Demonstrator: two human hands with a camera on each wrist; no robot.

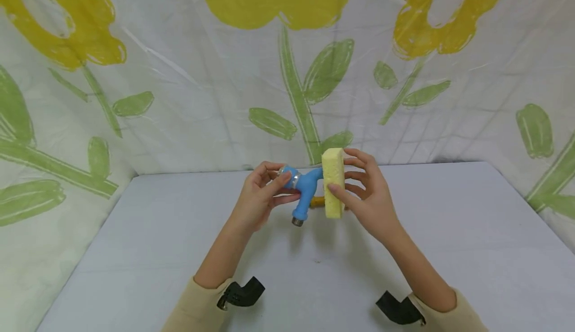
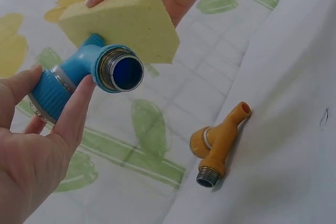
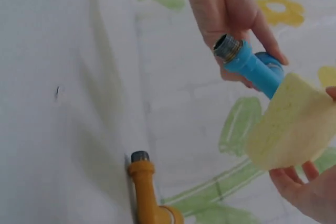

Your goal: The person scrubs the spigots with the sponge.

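A blue plastic faucet [image 1: 307, 188] with a threaded metal end is held up above the table. My left hand [image 1: 261, 192] grips it by its ribbed round knob, thumb on the near side. In my right hand [image 1: 369, 196] is a pale yellow sponge [image 1: 333, 184], pinched between thumb and fingers. The sponge [image 2: 123, 24] meets the faucet's spout end, whose tip it hides in the head view. Behind them an orange faucet [image 2: 220, 142] lies on the table, mostly hidden in the head view; no hand touches it.
A white-covered table [image 1: 157, 242] spreads beneath both hands. At its back edge hangs a pale curtain [image 1: 202, 97] printed with yellow flowers and green leaves. A small dark mark [image 2: 324, 116] shows on the tabletop. Each wrist wears a black camera mount [image 1: 244, 292].
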